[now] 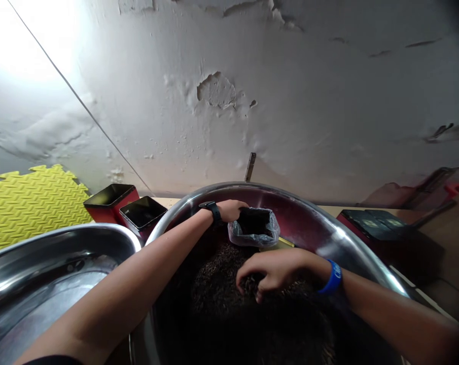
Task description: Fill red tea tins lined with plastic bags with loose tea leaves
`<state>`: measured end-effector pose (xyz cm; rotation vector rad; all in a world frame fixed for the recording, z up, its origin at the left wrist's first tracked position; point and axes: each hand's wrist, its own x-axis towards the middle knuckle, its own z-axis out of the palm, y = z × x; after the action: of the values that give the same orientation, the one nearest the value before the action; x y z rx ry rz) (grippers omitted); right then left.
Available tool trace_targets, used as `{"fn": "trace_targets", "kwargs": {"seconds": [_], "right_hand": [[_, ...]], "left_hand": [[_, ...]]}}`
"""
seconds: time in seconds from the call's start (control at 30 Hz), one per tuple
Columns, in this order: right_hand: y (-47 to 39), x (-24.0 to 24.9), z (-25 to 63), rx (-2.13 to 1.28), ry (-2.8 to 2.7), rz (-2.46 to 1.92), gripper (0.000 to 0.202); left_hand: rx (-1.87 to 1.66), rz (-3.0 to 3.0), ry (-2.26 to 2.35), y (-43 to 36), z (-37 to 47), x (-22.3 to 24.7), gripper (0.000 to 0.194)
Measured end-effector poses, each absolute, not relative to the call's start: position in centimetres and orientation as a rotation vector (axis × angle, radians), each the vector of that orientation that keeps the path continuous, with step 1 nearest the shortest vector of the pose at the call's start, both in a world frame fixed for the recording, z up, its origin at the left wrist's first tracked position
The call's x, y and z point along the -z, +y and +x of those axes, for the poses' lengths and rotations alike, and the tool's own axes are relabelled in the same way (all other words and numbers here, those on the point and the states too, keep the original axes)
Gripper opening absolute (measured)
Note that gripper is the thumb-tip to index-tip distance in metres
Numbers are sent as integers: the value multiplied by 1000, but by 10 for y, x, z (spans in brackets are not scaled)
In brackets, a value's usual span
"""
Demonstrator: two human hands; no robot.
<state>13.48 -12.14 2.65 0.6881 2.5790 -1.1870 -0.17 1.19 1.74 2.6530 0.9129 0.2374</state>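
My left hand (231,210), with a dark watch at the wrist, is closed on the left rim of a small box lined with a clear plastic bag (254,238). The box stands inside a large metal basin (328,235), against its far side; its inside looks dark. Dark, loose dried leaves (217,279), like tea, cover the basin's bottom. Over them my right hand (277,268), a blue band at its wrist, has its fingers curled round some of the leaves. A yellow strip (286,242) shows just right of the box.
To the left stands a second metal basin (111,235) with something pale in it. Behind it are two open red-and-black tins (111,195) and a yellow foam mat (35,203). Dark boxes (369,223) sit at the right. A peeling wall (168,126) closes off the back.
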Motion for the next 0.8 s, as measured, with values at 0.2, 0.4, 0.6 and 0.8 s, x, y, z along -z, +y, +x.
{"fn": "trace_targets", "kwargs": {"seconds": [0.2, 0.4, 0.6, 0.8], "right_hand": [[-118, -56, 146, 1204, 2640, 969, 34], [-113, -75, 156, 1068, 2677, 1229, 29], [-84, -51, 161, 447, 3011, 1770, 38], [-84, -40, 169, 47, 3119, 1728, 27]], "left_hand": [[-238, 2658, 920, 11, -2, -18, 42], [-243, 2679, 922, 15, -1, -14, 42], [-246, 2735, 867, 18, -1, -13, 43], [-215, 2730, 861, 15, -1, -16, 43]]}}
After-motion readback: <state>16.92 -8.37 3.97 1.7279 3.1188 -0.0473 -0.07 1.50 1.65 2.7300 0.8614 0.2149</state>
